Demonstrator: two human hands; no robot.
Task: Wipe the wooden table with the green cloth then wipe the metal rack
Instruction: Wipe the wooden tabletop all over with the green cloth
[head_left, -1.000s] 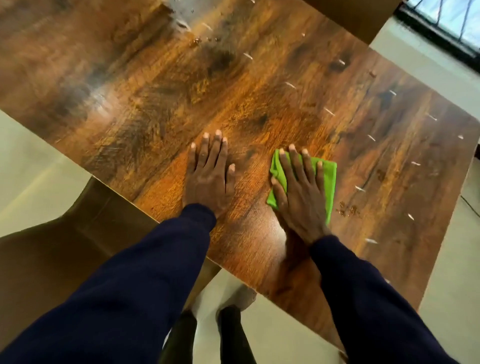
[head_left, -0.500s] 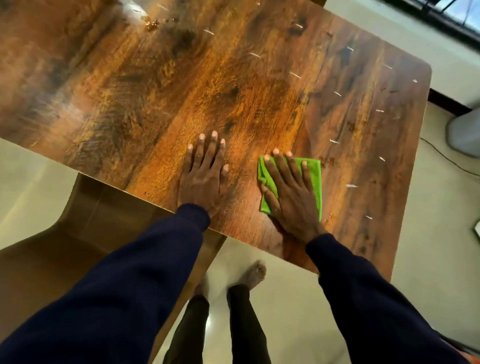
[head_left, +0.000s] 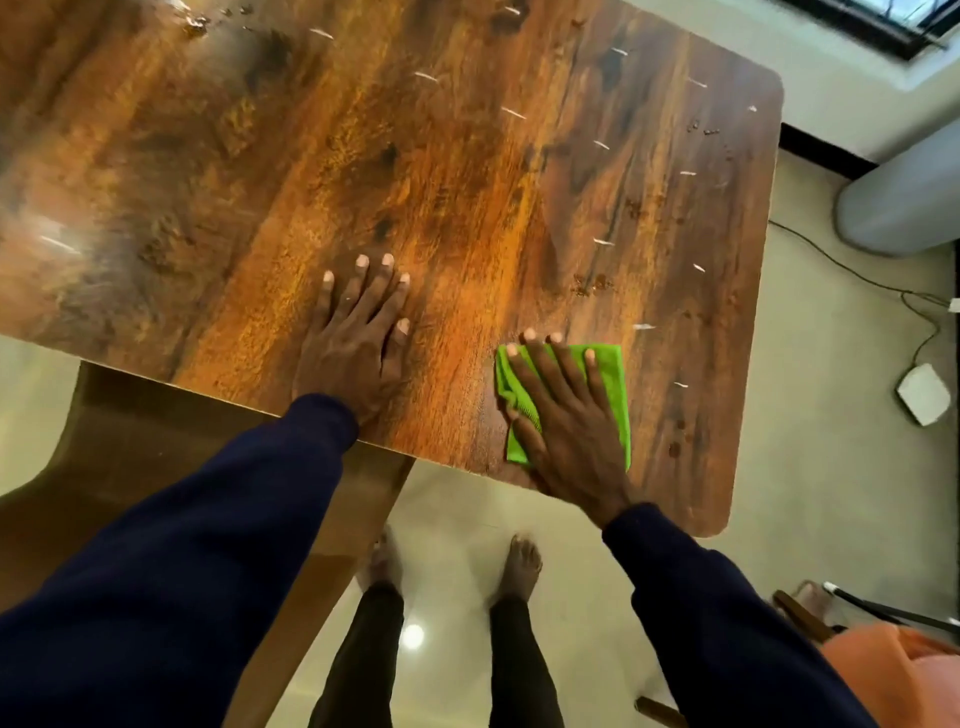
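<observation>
The wooden table (head_left: 467, 156) fills the upper part of the head view, its top dotted with small white scraps and brown crumbs. My right hand (head_left: 566, 421) lies flat with fingers spread on the folded green cloth (head_left: 615, 384), pressing it on the table near the front edge. To its left my left hand (head_left: 358, 343) rests palm down on the bare wood with nothing under it. No metal rack is in view.
A wooden chair (head_left: 130, 467) stands under the table's front left edge. My bare feet (head_left: 519, 566) are on the pale tiled floor. A grey cylinder (head_left: 904, 208), a cable and a white box (head_left: 924, 392) lie to the right; an orange object (head_left: 898, 675) is at bottom right.
My right hand has slid the green cloth back toward the table's front edge and rightward, away from my left hand. The view has shifted, showing more of the table's right end.
</observation>
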